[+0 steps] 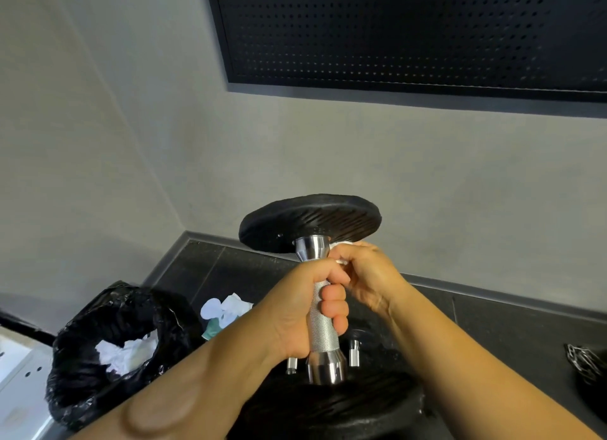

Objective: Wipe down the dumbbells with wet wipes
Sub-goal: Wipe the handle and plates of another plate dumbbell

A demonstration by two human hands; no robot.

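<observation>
Upright dumbbell (323,328), dark floor tiles (492,324) below, grey walls (328,150) behind.
The left hand (305,305) fingers wrap its knurled handle. The right hand (368,275) fingers pinch a mostly hidden white wipe (341,245) at the neck under the top plate. Black perforated panel (394,29) above, bin bag (82,357) left. Forearms hide the lower plate; a dark object (588,367) is cut off at right.
</observation>
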